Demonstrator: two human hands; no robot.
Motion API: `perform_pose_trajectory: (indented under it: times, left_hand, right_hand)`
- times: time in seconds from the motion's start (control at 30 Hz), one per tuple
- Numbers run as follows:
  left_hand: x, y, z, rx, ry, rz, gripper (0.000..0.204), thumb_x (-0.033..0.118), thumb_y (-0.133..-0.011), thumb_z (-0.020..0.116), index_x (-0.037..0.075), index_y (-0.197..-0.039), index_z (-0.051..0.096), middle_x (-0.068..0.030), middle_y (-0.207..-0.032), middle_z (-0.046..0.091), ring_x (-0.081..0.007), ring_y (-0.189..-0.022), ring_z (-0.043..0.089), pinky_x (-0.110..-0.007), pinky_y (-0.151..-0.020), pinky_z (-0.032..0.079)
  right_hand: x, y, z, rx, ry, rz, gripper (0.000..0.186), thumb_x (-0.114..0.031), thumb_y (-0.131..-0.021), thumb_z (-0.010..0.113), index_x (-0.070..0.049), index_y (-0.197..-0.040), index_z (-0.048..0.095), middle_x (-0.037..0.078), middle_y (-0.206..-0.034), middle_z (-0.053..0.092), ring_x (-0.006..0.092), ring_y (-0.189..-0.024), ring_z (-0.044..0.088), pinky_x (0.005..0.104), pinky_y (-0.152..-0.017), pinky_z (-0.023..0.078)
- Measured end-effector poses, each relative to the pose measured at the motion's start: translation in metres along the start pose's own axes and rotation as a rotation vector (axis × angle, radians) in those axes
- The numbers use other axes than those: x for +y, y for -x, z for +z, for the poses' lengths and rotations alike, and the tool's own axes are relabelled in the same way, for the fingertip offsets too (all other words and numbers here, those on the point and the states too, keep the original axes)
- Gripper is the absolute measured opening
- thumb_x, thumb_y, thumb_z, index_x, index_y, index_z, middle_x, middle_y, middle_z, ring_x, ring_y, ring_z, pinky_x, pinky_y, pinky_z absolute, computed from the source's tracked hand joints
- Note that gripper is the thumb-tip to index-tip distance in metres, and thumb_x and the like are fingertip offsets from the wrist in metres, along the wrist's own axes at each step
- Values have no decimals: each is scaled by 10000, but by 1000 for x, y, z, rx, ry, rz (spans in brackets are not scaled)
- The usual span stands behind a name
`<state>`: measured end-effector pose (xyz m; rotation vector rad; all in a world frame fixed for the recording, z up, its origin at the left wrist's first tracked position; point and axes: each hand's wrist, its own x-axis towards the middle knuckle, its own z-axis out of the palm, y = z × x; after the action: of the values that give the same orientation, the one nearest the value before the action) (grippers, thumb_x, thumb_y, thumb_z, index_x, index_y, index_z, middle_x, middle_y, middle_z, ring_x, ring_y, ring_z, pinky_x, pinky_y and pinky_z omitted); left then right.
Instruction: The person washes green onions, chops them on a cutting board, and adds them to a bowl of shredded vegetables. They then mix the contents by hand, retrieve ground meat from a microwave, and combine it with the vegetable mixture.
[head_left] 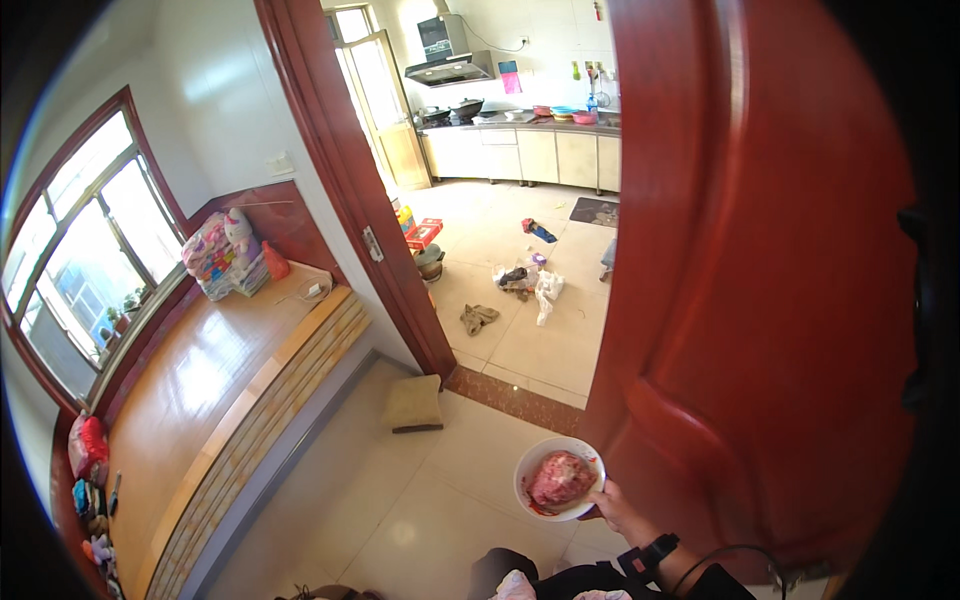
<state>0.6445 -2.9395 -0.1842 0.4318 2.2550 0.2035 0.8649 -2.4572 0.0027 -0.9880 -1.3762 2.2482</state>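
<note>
In my right hand is a white bowl, gripped at its right rim with the fingers curled underneath. A mound of pink raw minced meat fills much of it, with some reddish sauce near the lower edge. The bowl is held out low in front of me, above the tiled floor and just left of the red wooden door. A dark band with a small device sits on my right wrist. My left hand does not show.
A doorway opens ahead, its red frame at left and a stone threshold below. A cushion lies beside it. Beyond, plastic bags and a cloth litter the kitchen floor. A raised wooden platform runs along the left.
</note>
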Motion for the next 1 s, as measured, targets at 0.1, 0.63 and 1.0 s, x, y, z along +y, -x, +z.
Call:
perform_pose_trajectory:
  times: [0.1, 0.63, 1.0]
  left_hand:
    - [17, -44, -24, -37, 65, -132, 297, 311, -760, 503, 33, -781, 607, -173, -742, 606, -313, -711, 589, -405, -650, 458]
    - [548, -491, -391, 199, 241, 919, 275, 235, -746, 592, 70, -966, 594, -119, -801, 632, -223, -716, 614, -296, -654, 487]
    - [539, -616, -393, -212, -210, 196, 288, 310, -759, 540, 58, -855, 641, -106, -810, 639, -279, -778, 612, -346, -685, 488]
  right_hand:
    - [-30, -94, 15, -22, 9, -34, 296, -53, -783, 481, -6, -1075, 463, 120, -921, 593, 224, -778, 619, 377, -590, 553]
    - [-232, -439, -37, 610, -245, -268, 298, -32, -738, 443, -21, -1035, 441, 124, -919, 572, 222, -687, 621, 344, -545, 556]
    - [-383, -654, -118, 602, -342, -249, 380, -41, -722, 443, -16, -1101, 434, 98, -902, 576, 219, -674, 617, 324, -523, 555]
